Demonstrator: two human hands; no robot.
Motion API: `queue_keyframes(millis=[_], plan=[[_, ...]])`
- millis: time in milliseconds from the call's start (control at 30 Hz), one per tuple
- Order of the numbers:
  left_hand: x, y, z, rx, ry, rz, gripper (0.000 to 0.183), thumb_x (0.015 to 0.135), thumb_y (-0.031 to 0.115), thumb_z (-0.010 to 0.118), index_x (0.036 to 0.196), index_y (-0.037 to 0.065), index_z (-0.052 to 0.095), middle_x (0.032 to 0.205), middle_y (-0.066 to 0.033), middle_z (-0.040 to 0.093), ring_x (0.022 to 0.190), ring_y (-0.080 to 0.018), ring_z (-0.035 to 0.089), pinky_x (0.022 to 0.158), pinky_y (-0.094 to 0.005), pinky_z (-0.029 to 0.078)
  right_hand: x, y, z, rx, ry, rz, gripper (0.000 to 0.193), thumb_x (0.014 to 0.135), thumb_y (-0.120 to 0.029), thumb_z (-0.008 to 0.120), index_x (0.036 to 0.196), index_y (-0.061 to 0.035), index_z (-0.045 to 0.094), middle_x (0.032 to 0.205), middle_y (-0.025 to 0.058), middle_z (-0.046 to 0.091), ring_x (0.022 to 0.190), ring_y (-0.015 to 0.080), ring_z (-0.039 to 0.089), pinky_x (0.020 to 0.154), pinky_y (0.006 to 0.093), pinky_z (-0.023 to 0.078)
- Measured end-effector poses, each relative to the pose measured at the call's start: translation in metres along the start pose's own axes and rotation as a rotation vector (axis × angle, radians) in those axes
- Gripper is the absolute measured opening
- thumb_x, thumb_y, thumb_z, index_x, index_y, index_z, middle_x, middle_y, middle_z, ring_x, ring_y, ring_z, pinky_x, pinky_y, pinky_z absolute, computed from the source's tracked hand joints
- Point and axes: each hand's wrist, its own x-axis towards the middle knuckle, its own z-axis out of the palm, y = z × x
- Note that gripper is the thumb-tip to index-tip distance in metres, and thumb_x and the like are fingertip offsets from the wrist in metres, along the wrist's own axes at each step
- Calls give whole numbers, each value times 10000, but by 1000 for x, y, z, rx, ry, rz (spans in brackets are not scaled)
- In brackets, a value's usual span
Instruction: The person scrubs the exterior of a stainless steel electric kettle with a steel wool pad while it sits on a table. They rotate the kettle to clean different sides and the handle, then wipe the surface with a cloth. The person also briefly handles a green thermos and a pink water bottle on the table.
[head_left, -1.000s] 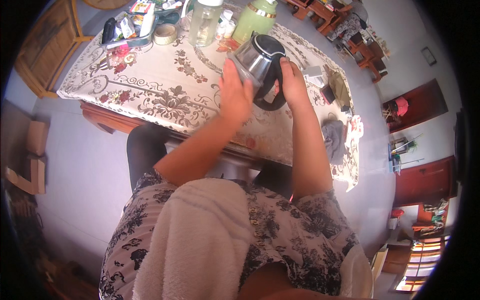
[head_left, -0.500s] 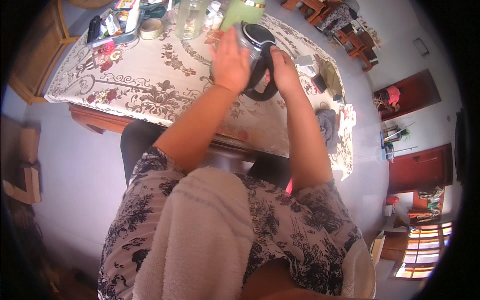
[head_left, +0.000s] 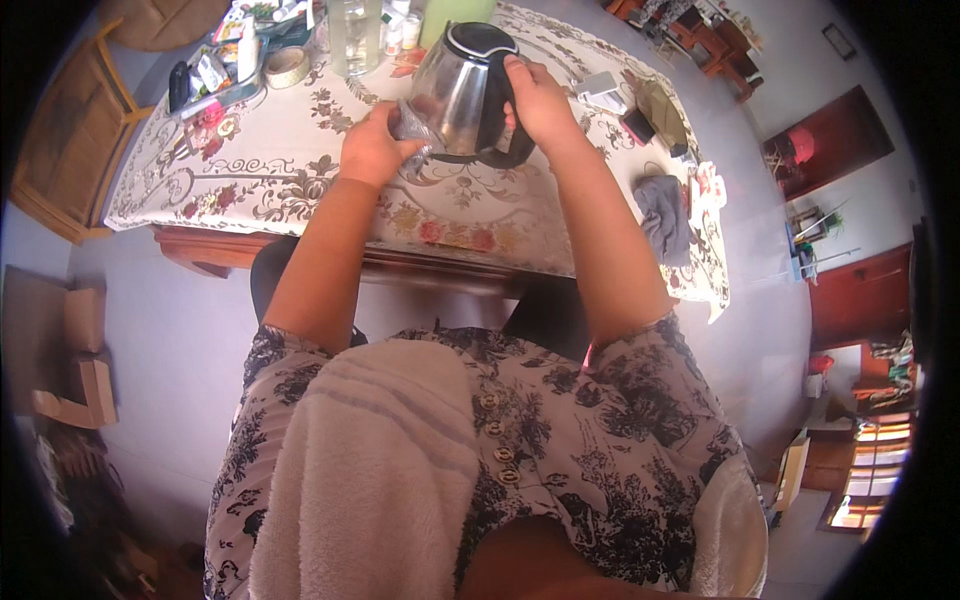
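Observation:
A shiny metal electric kettle [head_left: 450,98] with a black lid and black handle is over the patterned tablecloth [head_left: 285,170], at the far middle of the table. My right hand [head_left: 543,106] is wrapped round the upper part of its handle. At the kettle's lower left side my left hand [head_left: 370,148] pinches a crumpled grey cloth [head_left: 412,128] between thumb and fingers. The cloth is beside the kettle's wall; whether it touches is hard to tell. Whether the kettle's base rests on the table or hangs just above it I cannot tell either.
Behind the kettle stand a clear jug of liquid [head_left: 354,38], small white bottles [head_left: 411,30] and a green container [head_left: 455,10]. A tape roll [head_left: 287,67] and a filled tray [head_left: 235,92] are at the far left. Right, a white box [head_left: 600,88] and a grey cloth bundle [head_left: 662,218] lie.
My left hand has moved down and left from the kettle's upper side, and the grey cloth now shows in it. The kettle has shifted left and turned, showing more of its metal body.

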Motion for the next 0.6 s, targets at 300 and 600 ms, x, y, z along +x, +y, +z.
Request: queue_keyframes(millis=[300, 600], plan=[[-22, 43, 47, 262, 199, -140, 1038, 586, 505, 841, 1363, 9, 363, 1245, -179, 558, 1183, -303, 519, 1072, -539, 223, 4, -1, 0, -8, -12, 17, 509, 921, -467, 490, 938, 40, 538, 648, 110, 585, 485, 184, 561, 504, 316, 492], [-22, 50, 55, 325, 223, -122, 1067, 602, 438, 851, 1404, -9, 306, 1184, -192, 553, 1139, -331, 518, 1010, -424, 361, 10, 5, -7, -8, -67, -11, 522, 916, -478, 486, 910, 42, 537, 646, 112, 597, 501, 183, 585, 513, 316, 499]])
